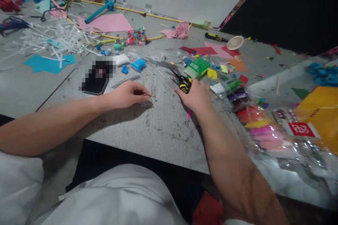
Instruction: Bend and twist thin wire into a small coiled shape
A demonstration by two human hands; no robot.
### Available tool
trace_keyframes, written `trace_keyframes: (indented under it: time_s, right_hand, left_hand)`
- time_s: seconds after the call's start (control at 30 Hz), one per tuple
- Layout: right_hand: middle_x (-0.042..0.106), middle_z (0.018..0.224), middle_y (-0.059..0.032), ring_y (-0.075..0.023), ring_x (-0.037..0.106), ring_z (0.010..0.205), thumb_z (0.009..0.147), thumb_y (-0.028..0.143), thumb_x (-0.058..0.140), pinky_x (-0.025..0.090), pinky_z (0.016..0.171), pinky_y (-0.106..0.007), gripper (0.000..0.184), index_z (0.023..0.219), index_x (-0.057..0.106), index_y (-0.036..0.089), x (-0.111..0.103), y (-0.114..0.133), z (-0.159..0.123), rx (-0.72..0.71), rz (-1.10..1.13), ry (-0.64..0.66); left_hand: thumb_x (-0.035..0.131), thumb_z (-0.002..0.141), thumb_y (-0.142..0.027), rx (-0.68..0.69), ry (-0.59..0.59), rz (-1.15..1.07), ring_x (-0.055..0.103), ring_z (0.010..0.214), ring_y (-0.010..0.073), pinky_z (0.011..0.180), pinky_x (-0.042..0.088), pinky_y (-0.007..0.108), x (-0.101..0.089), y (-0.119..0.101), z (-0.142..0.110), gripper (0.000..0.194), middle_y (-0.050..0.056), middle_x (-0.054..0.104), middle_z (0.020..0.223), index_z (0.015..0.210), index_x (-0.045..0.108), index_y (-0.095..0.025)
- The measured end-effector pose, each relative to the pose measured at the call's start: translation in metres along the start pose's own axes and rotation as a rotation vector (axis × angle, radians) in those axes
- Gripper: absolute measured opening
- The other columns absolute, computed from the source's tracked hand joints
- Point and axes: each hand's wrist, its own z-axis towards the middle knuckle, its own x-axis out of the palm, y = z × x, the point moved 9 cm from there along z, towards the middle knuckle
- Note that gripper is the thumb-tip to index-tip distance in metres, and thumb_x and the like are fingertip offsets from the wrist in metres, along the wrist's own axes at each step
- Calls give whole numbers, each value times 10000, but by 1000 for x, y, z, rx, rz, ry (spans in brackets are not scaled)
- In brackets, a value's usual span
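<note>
My left hand (129, 95) rests low over the grey table, thumb and fingertips pinched together on a thin wire (148, 103) whose shape is hard to make out. A tiny blue bit (156, 100) lies just right of those fingertips. My right hand (198, 95) is wrapped round the black-and-yellow handles of small pliers (184, 86). Their dark jaws point away to the upper left, next to a green packet (197, 67). Beneath the right wrist a small pink strip (188, 114) shows on the table.
A phone (96, 79), partly pixelated, lies left of my left hand, near a blue clay packet (138, 64). White paper strips (68, 37) and pink paper (107, 23) spread behind. Bags of coloured clay (264, 130) crowd the right side, by a yellow sheet (322, 112). A screwdriver (215, 37) lies farther back.
</note>
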Motion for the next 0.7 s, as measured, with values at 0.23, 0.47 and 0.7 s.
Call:
trace_keyframes:
  time_s: [0.23, 0.47, 0.7]
  right_hand:
    - [709, 1483, -346, -549, 648, 1421, 992, 568, 858, 517, 1176, -721, 736, 1544, 702, 106, 2, -4, 1, -20, 75, -98]
    - [835, 1140, -183, -364, 785, 1075, 1094, 529, 660, 642, 1021, -569, 422, 1267, 834, 186, -40, 59, -41, -516, 596, -146]
    - [813, 850, -19, -229, 761, 757, 975, 552, 822, 626, 718, -386, 329, 1098, 818, 247, -7, 107, -85, -412, 1202, 344]
  left_hand:
    - [965, 904, -407, -60, -30, -161, 683, 736, 162, 687, 525, 306, -1, 3, 0, 267, 69, 823, 862, 974, 885, -162]
    - [1018, 902, -349, -97, -70, -342, 750, 751, 156, 749, 635, 303, 1, 7, 0, 257, 56, 835, 875, 1000, 880, -156]
    - [1116, 817, -368, 2, 2, -561, 850, 911, 213, 912, 718, 382, 10, 0, -1, 333, 96, 910, 1015, 1002, 917, -177]
